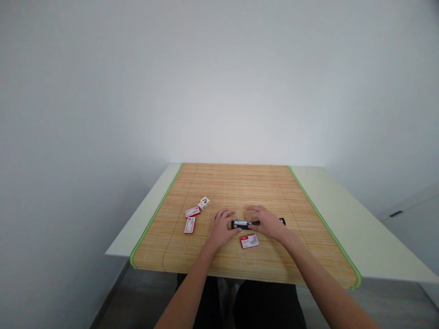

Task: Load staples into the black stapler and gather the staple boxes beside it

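- Both hands meet on a black stapler [244, 224] lying flat mid-mat: the left hand [221, 227] rests fingers at its left end, the right hand [265, 221] covers its right part, seemingly steadying it.
- Whether either hand truly grips cannot be told.
- A staple box [249, 241] lies just before the stapler.
- Three more boxes [192, 212] sit left on the mat [240, 183].

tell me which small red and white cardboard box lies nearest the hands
The red and white box just below the black stapler; the other three sit grouped farther left.
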A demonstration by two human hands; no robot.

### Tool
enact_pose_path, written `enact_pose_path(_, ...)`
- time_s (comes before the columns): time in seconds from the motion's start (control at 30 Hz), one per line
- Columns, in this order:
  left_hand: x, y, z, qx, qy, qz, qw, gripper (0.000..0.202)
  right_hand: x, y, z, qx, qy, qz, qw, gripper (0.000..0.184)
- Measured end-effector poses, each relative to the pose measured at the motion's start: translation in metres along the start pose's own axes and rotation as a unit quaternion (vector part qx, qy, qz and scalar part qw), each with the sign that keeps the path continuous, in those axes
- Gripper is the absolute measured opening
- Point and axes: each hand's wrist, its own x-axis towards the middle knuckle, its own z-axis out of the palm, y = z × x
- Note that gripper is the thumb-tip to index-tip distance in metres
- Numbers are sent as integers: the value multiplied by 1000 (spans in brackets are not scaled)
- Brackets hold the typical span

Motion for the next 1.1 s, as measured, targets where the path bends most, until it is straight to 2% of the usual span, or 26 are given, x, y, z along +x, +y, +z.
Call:
enact_pose_path(0.17,0,0,0,-2,0,0,1000,37,-2,-2,-2,-15,-28,-2,999,18)
enact_pose_path(0.37,0,-2,1,-6,2,2,1000,36,5,-17,6,1,-28,-3,1000,23)
enact_pose_path(0.47,0,-1,1,-5,0,-2,1000,37,2,-17,-6,2,-36,0,999,26)
enact_pose_path(0.57,0,0,0,-4,-1,-6,1000,37,-16,0,-32,16,-14,29,999,38)
enact_pose_path(0.67,0,2,-1,-4,-3,-16,1000,36,-47,31,-57,54,9,112,992,56)
enact_pose_path(0.73,1,3,-1,-4,0,-20,1000,36,-68,49,-65,115,5,169,979,64)
enact_pose_path(0.8,1,4,-1,-6,5,-20,1000,35,-81,57,-65,201,-4,186,962,62)
enact_pose_path(0.9,2,5,0,-8,5,-20,1000,35,-84,52,-55,313,11,189,931,55)
enact_pose_path(1.0,2,5,0,-6,4,-18,1000,35,-71,35,-43,358,59,186,913,55)
enact_pose_path(1.1,1,5,0,-5,8,-14,1000,35,-50,17,-33,360,75,149,918,50)
